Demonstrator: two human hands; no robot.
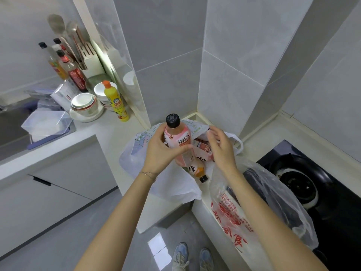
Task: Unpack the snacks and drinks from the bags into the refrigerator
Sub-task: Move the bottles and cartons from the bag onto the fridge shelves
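Note:
My left hand (163,151) grips a pink drink bottle (176,138) with a black cap, held upright above an open white plastic bag (172,184) on the counter corner. Inside that bag lies an orange drink bottle (198,170) with a black cap, and red-labelled packs (203,146) show behind it. My right hand (220,146) hovers just right of the pink bottle, fingers loosely curled and holding nothing. A second, clear bag with red print (240,214) stands under my right forearm, with dark contents that I cannot make out.
A black gas stove (298,182) fills the counter at right. At left stand a yellow squeeze bottle (116,101), stacked bowls (86,106), sauce bottles (74,73), a utensil holder (89,59) and a clear plastic box (46,123). Tiled walls close the corner behind the bags.

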